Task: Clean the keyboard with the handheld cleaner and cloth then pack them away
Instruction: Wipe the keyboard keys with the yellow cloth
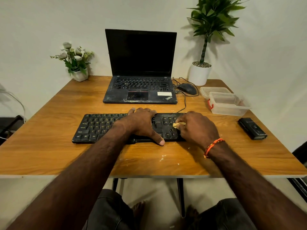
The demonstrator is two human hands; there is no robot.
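Our left hand (pixel 141 123) lies flat on the middle of the black keyboard (pixel 99 127), fingers relaxed and spread, thumb reaching over the near edge onto the tabletop (pixel 49 146). Our right hand (pixel 197 128) sits over the keyboard's right end, fingers curled and pinching a small yellowish cloth (pixel 177 125) against the keys. Beyond the keyboard an open laptop (pixel 141 67) stands with a dark screen. Further right we see a clear plastic container (pixel 229 105), and nearer us the black handheld cleaner (pixel 252 128) lies well apart from the keyboard.
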